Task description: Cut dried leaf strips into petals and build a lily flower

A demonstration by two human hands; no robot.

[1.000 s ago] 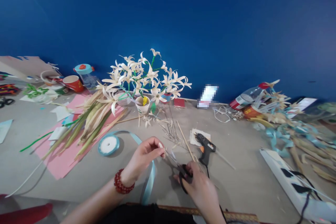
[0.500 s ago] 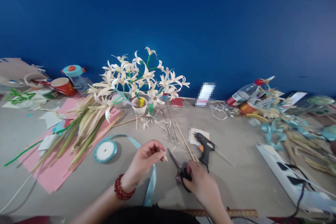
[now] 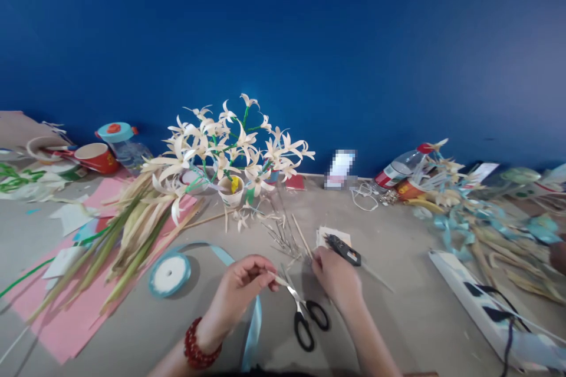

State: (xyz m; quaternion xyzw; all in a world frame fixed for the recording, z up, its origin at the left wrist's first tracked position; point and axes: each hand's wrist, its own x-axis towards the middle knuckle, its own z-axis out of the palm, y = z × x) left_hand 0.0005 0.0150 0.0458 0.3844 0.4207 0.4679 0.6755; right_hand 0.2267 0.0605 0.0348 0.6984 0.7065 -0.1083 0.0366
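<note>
My left hand, with a red bead bracelet at its wrist, pinches a small pale strip like a corn-husk petal. Beside it on the table lie the scissors, black-handled, blades apart and pointing towards the strip. My right hand is closed low over the table at the near end of a thin wooden stick. Its fingertips are hidden, so what they hold cannot be told. Just beyond that hand rests a black glue gun, partly covered by it, on a white pad.
Pale husk flowers stand in a paper cup. Left are a blue ribbon spool, long husks and pink paper. A power strip, a bottle and more husks occupy the right.
My right hand has let go of the scissors, which now lie on the table, and has moved up beside the glue gun. My left hand keeps its pinch. The view has shifted slightly.
</note>
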